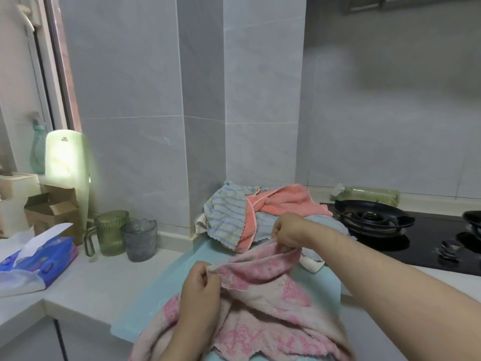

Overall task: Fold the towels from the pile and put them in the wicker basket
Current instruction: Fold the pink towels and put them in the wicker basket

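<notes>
Both hands, left hand (201,285) and right hand (287,231), pinch the fuzzy pink towel's (263,303) hem, fingers clamped tight; a rumpled terry pile (250,212) sits behind on the tabletop (86,282).

A towel (260,295) is lying on the near part of a mat (156,295) on the countertop (104,277). The left hand (201,285) is gripping its near edge, and the right hand (289,233) is pinching the same edge farther back. Behind them the pile of towels (247,212) is sitting against the wall corner. Left of the mat a handled mug (110,231) and a tumbler (139,239) are standing side by side, with a tissue pack (39,259) lying farther left. Right of the pile the gas hob (442,246) is sitting, with a bottle (372,195) lying behind it.
</notes>
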{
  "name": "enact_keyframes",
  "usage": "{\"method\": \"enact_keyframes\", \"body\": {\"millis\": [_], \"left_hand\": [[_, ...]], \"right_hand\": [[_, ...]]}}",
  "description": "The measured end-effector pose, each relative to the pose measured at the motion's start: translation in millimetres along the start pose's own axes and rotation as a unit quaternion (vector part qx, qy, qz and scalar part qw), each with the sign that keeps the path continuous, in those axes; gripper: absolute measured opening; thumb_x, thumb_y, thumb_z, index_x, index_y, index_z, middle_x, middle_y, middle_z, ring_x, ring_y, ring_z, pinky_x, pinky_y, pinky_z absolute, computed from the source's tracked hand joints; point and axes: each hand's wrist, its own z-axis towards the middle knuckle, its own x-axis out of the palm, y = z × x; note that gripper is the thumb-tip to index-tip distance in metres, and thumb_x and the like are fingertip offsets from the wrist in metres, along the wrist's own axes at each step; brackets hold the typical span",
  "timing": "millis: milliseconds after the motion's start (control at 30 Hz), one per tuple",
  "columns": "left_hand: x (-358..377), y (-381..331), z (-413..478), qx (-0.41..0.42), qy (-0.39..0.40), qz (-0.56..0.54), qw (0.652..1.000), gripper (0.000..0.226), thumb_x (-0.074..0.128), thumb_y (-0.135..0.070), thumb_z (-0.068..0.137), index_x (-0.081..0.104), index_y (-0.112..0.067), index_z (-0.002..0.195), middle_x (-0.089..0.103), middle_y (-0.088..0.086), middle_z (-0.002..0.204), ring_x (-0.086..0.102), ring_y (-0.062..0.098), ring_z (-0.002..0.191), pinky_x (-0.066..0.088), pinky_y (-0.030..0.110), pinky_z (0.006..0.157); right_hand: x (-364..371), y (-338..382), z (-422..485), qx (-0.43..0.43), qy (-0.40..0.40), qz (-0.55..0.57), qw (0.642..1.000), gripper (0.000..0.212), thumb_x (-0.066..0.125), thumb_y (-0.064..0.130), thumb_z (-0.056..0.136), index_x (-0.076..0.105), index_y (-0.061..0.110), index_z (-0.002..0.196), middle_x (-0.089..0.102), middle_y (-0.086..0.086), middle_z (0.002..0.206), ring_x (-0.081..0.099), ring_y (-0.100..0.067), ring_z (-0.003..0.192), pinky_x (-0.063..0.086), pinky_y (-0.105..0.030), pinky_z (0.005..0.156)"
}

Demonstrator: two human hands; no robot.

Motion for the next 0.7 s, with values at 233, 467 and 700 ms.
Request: {"method": "enact_keyframes", "body": {"millis": [233, 467, 700], "left_hand": [[-16, -48, 30, 0.083, -0.058, 0.013, 0.995, 0.019, 0.045, 0.005, 0.09, 0.053, -0.013, 0.091, 0.053, 0.004, 0.069, 0.046, 0.02, 0.064, 0.037, 0.023, 0.054], [-31, -109, 45, 0.221, -0.029, 0.105, 0.969, 0.037, 0.043, 0.008, 0.088, 0.055, -0.026, 0.083, 0.061, 0.0, 0.075, 0.049, 0.004, 0.06, 0.036, 0.014, 0.057], [-32, -162, 56, 0.244, -0.043, 0.103, 0.963, 0.035, 0.044, 0.006, 0.088, 0.058, -0.025, 0.08, 0.062, -0.001, 0.079, 0.054, 0.01, 0.072, 0.042, 0.027, 0.066]], "right_hand": [[-48, -26, -34, -0.001, -0.154, 0.137, 0.979, 0.027, 0.033, 0.003, 0.092, 0.038, 0.017, 0.07, 0.033, -0.005, 0.065, 0.031, -0.016, 0.055, 0.032, -0.022, 0.046], [-94, -18, -79, 0.008, -0.121, 0.154, 0.981, 0.028, 0.038, -0.012, 0.075, 0.056, 0.01, 0.07, 0.045, -0.012, 0.059, 0.041, -0.018, 0.049, 0.037, -0.023, 0.046], [-114, -16, -125, 0.002, -0.003, 0.069, 0.998, 0.028, 0.042, 0.001, 0.079, 0.057, 0.017, 0.063, 0.035, 0.0, 0.057, 0.025, -0.011, 0.041, 0.018, -0.02, 0.042]]}}
